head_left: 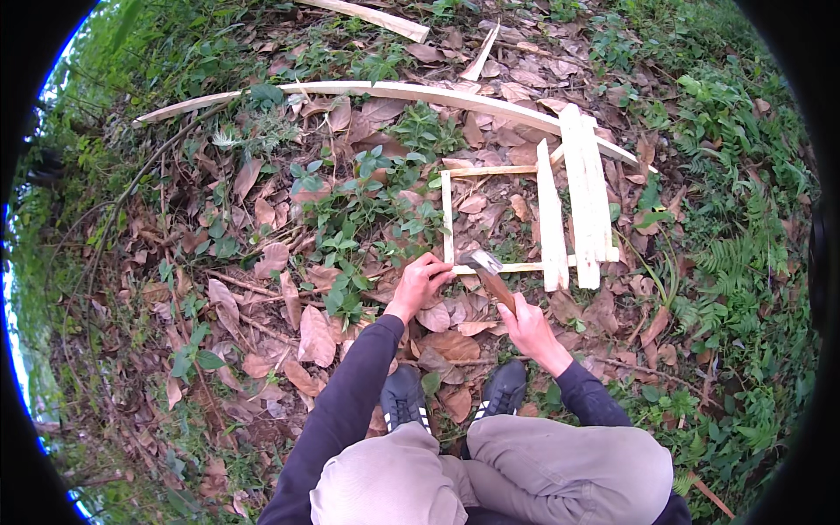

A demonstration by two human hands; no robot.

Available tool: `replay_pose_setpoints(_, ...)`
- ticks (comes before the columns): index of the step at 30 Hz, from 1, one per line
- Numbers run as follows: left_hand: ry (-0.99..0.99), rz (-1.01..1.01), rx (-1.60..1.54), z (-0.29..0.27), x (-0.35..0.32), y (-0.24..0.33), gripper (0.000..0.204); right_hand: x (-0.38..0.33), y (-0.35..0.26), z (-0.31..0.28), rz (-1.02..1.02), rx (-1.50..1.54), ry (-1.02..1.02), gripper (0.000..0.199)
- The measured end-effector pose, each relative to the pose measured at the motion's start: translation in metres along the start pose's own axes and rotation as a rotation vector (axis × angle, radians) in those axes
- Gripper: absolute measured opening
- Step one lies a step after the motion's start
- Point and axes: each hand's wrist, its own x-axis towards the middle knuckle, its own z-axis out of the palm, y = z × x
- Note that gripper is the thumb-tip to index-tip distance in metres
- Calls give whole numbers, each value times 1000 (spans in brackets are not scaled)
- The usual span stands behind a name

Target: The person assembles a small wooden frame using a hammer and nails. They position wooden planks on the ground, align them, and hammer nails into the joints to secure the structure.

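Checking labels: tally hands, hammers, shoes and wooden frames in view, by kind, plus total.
Hands: 2 (left hand, right hand)
Hammers: 1 (hammer)
Shoes: 2 (left shoe, right shoe)
Wooden frames: 1 (wooden frame)
Total: 6

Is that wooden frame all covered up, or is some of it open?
Partly open: brown leaves show inside the frame on its left, while pale boards cross its right side.
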Motion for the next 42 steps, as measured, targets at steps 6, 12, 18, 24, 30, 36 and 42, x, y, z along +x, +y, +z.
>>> replay_pose_setpoints(6, -30, -33, 17, -3, -2, -5, 18, 8, 2, 3, -9, -69, -44, 28)
replay_pose_setpoints(12, -29, -39, 6, -2, -2, -1, 17, 7, 4, 4, -66, -27, 39, 28)
replay_pose_setpoints(18, -57, 34, 20, -4, 2, 1, 17, 1, 7, 5, 17, -21, -7, 27)
replay_pose_setpoints(24, -70, 35, 36, -6, 3, 0, 16, 1, 7, 8, -18, -57, -11, 27)
replay_pose_setpoints(30, -77, 24, 21, -7, 4, 2, 16, 2, -1, 4, -50, -40, 16, 27)
replay_pose_setpoints(36, -66, 17, 21, -6, 3, 1, 16, 12, 1, 1, -15, -111, -74, 28)
replay_pose_setpoints(42, -103, 3, 53, -7, 0, -4, 18, 11, -2, 3, -79, -124, -44, 29)
